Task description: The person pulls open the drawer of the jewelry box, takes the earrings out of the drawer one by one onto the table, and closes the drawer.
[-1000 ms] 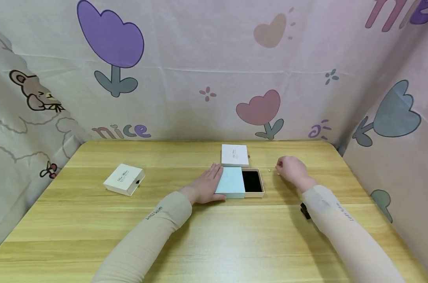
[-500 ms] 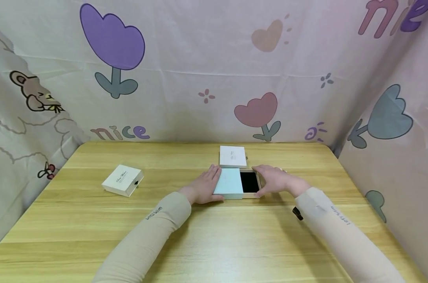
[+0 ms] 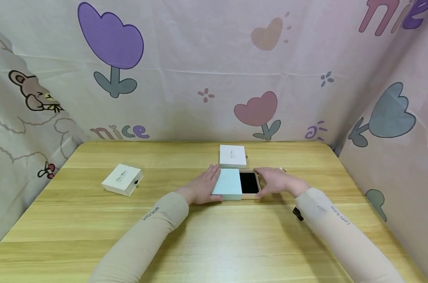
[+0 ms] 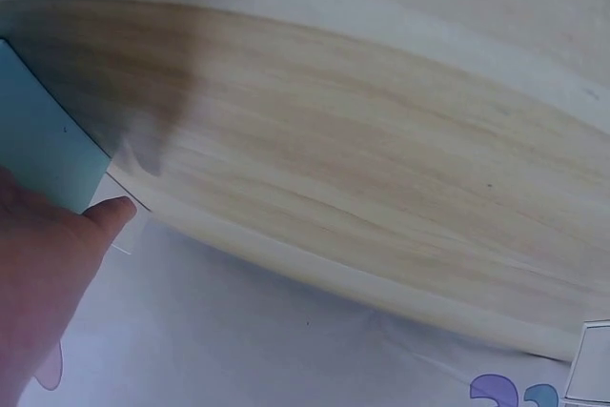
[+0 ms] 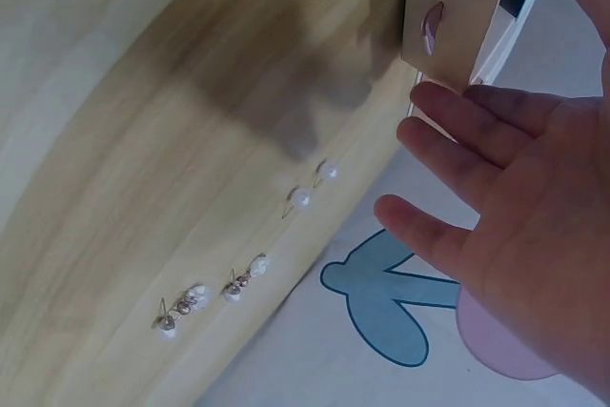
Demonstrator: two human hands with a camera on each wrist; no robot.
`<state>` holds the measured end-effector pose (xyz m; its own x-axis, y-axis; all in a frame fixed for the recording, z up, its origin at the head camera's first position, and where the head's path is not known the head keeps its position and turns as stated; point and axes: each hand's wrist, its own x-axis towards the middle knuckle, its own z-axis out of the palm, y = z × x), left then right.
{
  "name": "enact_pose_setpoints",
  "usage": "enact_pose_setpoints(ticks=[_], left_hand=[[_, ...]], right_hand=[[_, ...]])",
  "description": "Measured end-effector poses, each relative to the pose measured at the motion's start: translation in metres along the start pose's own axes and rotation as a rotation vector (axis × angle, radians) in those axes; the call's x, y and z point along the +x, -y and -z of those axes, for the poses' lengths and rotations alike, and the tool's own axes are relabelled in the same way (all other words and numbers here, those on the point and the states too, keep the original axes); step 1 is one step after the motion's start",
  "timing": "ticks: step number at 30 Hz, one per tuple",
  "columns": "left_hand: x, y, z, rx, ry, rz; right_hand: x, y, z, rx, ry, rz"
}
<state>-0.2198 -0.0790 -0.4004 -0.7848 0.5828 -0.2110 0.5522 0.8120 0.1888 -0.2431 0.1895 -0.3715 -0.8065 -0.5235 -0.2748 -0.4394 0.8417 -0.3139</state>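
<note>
A light-blue jewelry box lies at mid-table with its drawer slid partly out to the right, baring a black lining. My left hand holds the blue sleeve's left end, thumb at the front corner and fingers toward the back. At the other end, my right hand grips the drawer, thumb at its front corner and a finger at its back corner. The right wrist view shows a ribbon tab on the drawer's end, with the remaining fingers stretched out off the box.
Several pearl earrings lie on the wooden table beyond the right hand. A white box stands just behind the blue one, and another white box sits at the left. A printed curtain hangs along the back edge.
My right hand has come left from beside the earrings, its curled fingers spreading to grip the drawer's end. The left hand stays on the sleeve. The last half second shows almost no movement.
</note>
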Motion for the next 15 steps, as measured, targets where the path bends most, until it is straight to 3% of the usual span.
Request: enact_pose_setpoints(ticks=[15], left_hand=[[-0.0005, -0.0004, 0.0012, -0.005, 0.008, 0.001]], right_hand=[[0.0007, 0.001, 0.0, 0.036, 0.007, -0.02]])
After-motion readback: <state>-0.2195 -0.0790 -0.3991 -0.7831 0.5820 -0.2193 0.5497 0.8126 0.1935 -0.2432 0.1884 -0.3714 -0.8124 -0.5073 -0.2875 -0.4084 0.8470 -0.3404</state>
